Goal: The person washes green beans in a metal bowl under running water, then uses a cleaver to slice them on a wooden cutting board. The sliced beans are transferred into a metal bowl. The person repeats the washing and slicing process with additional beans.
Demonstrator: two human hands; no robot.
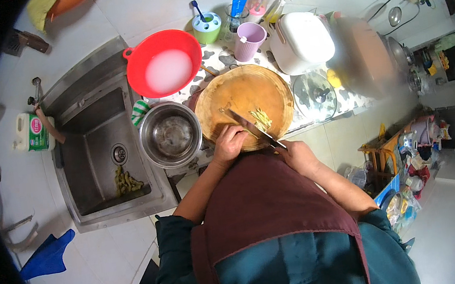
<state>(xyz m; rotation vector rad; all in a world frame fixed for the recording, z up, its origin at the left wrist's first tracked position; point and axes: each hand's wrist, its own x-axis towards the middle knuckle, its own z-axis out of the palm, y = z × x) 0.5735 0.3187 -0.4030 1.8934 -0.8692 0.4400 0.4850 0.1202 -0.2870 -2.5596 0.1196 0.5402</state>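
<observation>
A round wooden chopping board (242, 84) lies on the counter in front of me. My right hand (302, 158) grips the handle of a kitchen knife (254, 127), whose blade slants across the board's near part, tip pointing away to the left. Left of the blade, my left hand (229, 142) rests on the board with fingers curled around a yellowish-green vegetable piece, mostly hidden by the fingers. Thin cut vegetable strips (261, 119) lie in a small pile just right of the blade.
A steel bowl (170, 134) and a red basin (163, 63) of cloudy liquid stand left of the board. Greenish vegetables (127, 181) lie in the steel sink (100, 155). Behind are a purple cup (250, 42) and white container (304, 42); a glass lid (315, 96) lies right.
</observation>
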